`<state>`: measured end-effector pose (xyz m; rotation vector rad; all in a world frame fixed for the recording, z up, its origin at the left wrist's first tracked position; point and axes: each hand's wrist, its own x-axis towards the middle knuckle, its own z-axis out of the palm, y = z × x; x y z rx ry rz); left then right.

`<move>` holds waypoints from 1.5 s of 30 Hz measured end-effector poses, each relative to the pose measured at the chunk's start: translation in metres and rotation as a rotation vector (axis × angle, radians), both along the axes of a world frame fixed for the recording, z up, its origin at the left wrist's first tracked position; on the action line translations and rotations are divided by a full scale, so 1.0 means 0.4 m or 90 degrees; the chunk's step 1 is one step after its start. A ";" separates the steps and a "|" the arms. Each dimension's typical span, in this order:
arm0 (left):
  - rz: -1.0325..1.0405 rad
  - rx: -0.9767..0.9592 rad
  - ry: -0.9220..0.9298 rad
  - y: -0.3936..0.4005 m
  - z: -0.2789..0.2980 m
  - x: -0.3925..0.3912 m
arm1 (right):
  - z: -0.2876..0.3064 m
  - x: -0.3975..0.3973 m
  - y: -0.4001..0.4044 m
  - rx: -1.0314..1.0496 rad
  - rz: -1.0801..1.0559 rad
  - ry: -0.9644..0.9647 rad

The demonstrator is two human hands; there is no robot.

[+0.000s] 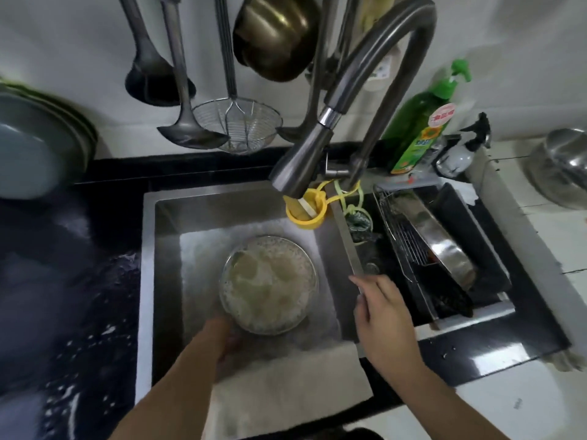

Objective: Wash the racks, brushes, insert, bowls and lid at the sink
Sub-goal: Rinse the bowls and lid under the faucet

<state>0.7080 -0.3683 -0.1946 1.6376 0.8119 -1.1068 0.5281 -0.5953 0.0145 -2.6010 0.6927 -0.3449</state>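
A clear glass bowl (268, 284) full of foamy, cloudy water stands in the left sink basin (178, 217). My left hand (224, 336) grips its near rim, fingers partly hidden by the glass. My right hand (382, 312) rests with curled fingers on the steel divider (347, 242) between the basins. In the right basin a wire rack (401, 236) leans under a steel tray (444, 246). A scrubber (359, 222) hangs there on a yellow-green cord. The faucet head (301, 160) points over the left basin.
A yellow cup (306, 211) hangs at the sink's back. Ladles and a wire skimmer (238, 127) hang on the wall with a brass bowl (276, 36). Green soap bottle (422, 122) and spray bottle (463, 147) stand back right. Plates (38, 144) lean at left; steel pot (562, 173) far right.
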 end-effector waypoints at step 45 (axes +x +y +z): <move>-0.406 0.474 -0.844 0.003 0.723 0.028 | 0.068 0.493 -0.197 0.067 0.101 0.204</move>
